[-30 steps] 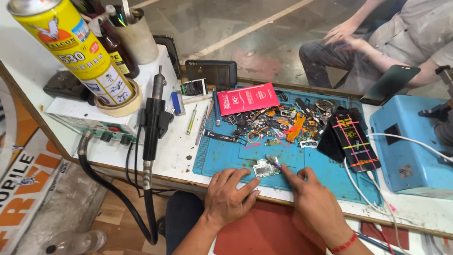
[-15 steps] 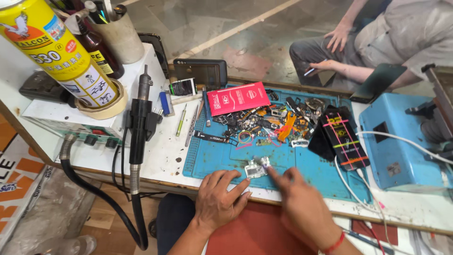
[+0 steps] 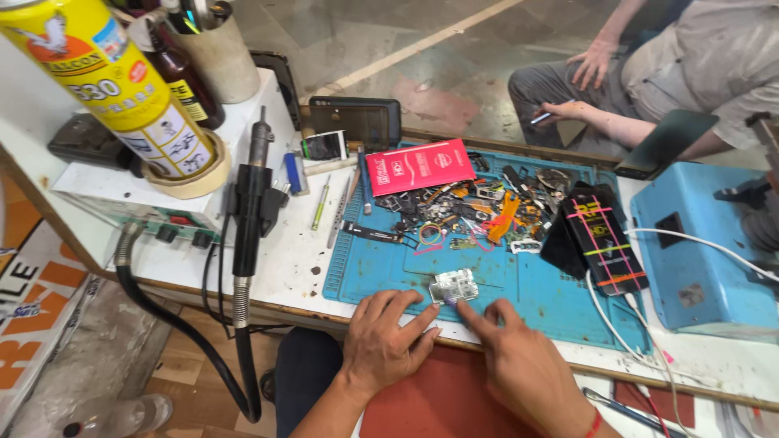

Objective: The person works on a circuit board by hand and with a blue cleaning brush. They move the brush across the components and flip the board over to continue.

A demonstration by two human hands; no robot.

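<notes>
Two bare hands meet at the lower middle of the frame, over a small silvery circuit board (image 3: 454,285) lying flat on the blue work mat (image 3: 519,300); the left hand (image 3: 381,337) rests palm down with fingers spread, its fingertips just beside the board's near edge, seemingly to keep it from sliding; the right hand (image 3: 519,361) points its forefinger at the same edge, and something tiny sits between the two fingertips, too small to name; neither grip is closed on anything, the fingers lying loose and apart.

Above the board, toward the centre, a heap of small phone parts (image 3: 462,212) lies swept together on the mat, within easy reach yet off the working patch; a red card packet (image 3: 419,165) sits at its upper left, and a dark phone bound with coloured elastic bands (image 3: 604,239) lies to the right, the bands likely pressing it shut.

At left, a black hot-air handle (image 3: 250,207) hangs in its holder with the hose drooping below the bench (image 3: 268,276); a big yellow spray can (image 3: 114,81) fills the upper left corner; a blue box unit (image 3: 698,243) stands at right with a white cable trailing from it.

Beyond the worn white bench, a stone floor shows, where another person (image 3: 682,73) sits at the upper right.
</notes>
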